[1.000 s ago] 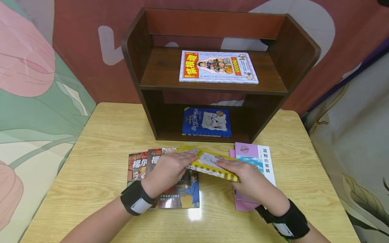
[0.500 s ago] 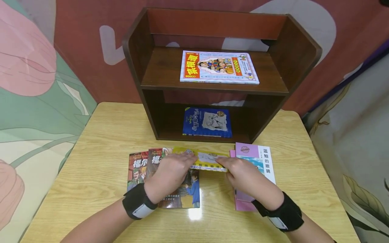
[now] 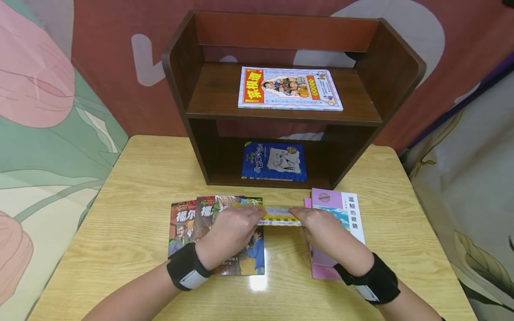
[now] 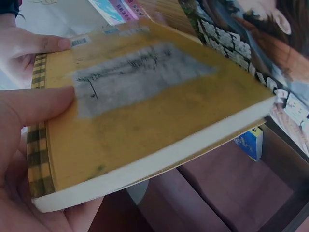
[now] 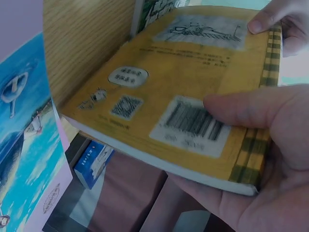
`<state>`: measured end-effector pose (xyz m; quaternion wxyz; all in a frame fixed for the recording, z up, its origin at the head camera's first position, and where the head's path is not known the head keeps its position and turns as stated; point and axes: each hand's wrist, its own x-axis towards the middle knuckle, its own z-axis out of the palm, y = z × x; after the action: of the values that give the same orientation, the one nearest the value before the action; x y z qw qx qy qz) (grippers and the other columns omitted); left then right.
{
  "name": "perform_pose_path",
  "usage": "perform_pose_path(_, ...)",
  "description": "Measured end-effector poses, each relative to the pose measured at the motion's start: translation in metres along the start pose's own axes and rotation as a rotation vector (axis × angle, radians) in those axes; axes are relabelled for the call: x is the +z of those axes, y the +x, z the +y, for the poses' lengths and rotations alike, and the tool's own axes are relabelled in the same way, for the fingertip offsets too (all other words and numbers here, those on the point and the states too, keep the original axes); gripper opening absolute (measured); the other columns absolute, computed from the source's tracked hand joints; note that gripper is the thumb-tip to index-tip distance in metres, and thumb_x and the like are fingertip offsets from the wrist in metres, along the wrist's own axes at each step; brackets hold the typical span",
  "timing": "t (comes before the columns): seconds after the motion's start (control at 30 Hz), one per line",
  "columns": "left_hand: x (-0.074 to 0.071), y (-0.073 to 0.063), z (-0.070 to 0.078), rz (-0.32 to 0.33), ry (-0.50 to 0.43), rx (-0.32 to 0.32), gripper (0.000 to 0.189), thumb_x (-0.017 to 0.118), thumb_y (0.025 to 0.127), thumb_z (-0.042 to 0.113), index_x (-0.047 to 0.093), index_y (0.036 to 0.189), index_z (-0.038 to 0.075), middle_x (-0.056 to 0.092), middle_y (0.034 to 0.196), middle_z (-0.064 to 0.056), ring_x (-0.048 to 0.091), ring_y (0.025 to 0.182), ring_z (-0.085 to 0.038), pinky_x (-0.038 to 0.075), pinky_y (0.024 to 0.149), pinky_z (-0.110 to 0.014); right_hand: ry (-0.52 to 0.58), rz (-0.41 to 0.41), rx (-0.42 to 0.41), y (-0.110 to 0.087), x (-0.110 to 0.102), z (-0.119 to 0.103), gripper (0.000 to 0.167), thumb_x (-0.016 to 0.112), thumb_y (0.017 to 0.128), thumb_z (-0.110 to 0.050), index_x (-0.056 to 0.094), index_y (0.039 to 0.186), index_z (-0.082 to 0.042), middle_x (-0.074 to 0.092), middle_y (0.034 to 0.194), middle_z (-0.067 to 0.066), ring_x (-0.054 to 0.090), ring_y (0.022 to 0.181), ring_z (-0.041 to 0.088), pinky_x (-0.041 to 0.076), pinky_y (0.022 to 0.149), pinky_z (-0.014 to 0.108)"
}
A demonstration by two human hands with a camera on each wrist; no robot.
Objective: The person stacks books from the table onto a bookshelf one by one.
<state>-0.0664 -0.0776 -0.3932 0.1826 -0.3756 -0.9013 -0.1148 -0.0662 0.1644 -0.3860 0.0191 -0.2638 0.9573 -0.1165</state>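
Note:
A yellow paperback book (image 3: pixel 278 219) is held level between both hands, its spine toward the person. The left hand (image 3: pixel 234 227) grips its left end, the right hand (image 3: pixel 331 236) its right end. In the left wrist view the thumb lies on the yellow back cover (image 4: pixel 130 145), with fingers beneath. The right wrist view shows the other thumb beside the barcode (image 5: pixel 193 125) and fingers under the book. Below the left hand lie overlapping comic-style books (image 3: pixel 257 263), partly hidden by it. Pink-and-white books (image 3: pixel 321 198) lie under and beside the right hand.
Behind the hands stands a dark brown two-tier bookshelf (image 3: pixel 289 117) on the wooden table (image 3: pixel 140 178). A light-blue and red book (image 3: pixel 289 89) lies flat on its upper shelf, a blue book (image 3: pixel 274 161) on the lower one. A patterned cloth wall (image 3: pixel 100 67) rises behind.
The yellow book has turned from a slant to square with the shelf, its spine now facing the person. The right hand has shifted slightly left and the left hand slightly right.

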Motion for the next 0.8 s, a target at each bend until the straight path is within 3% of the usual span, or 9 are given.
perform_pose_path(0.13,0.0003,0.0006,-0.0014,-0.055,-0.023,-0.009,0.034,0.066,0.084,0.009,0.067,0.118,0.01,0.069,0.113,-0.006,0.067,0.101,-0.019,0.055,0.083,-0.031,-0.014,0.016,-0.011,-0.0012,0.0004,0.0002,0.043,0.063,0.082,0.005,0.063,0.124,-0.008,0.066,0.121,0.007,0.064,0.109,0.023,0.055,0.086,0.037)
perform_pose_path(0.37,0.0026,0.0007,-0.0006,-0.221,-0.055,0.003,0.045,0.067,0.081,-0.003,0.063,0.124,0.01,0.066,0.12,-0.009,0.063,0.111,-0.022,0.05,0.096,-0.034,-0.02,0.027,-0.041,-0.0026,0.0022,-0.0005,0.046,0.066,0.082,0.006,0.063,0.124,-0.01,0.065,0.123,0.004,0.061,0.114,0.021,0.053,0.091,0.037)
perform_pose_path(0.5,0.0039,-0.0019,0.0014,-0.29,-0.069,-0.032,0.055,0.067,0.077,-0.008,0.059,0.128,0.009,0.063,0.124,-0.011,0.062,0.113,-0.023,0.051,0.093,-0.033,-0.016,0.024,-0.048,-0.0032,0.0033,-0.0014,0.046,0.065,0.082,0.007,0.063,0.124,-0.01,0.065,0.123,0.004,0.061,0.114,0.021,0.052,0.091,0.037)
perform_pose_path(0.67,0.0026,-0.0035,0.0022,-0.336,-0.095,-0.059,0.065,0.071,0.073,-0.01,0.056,0.132,0.009,0.061,0.127,-0.011,0.062,0.112,-0.023,0.055,0.085,-0.031,-0.013,0.026,-0.045,-0.0041,0.0047,-0.0022,0.047,0.064,0.081,0.008,0.063,0.125,-0.009,0.065,0.124,0.005,0.061,0.114,0.022,0.052,0.092,0.038)
perform_pose_path(0.8,0.0007,-0.0037,0.0012,-0.313,-0.093,-0.058,0.064,0.072,0.073,-0.008,0.056,0.132,0.01,0.061,0.128,-0.011,0.062,0.113,-0.022,0.054,0.087,-0.032,-0.01,0.043,-0.049,-0.0046,0.0047,-0.0025,0.049,0.063,0.079,0.01,0.063,0.125,-0.009,0.064,0.124,0.005,0.061,0.113,0.022,0.052,0.091,0.038)
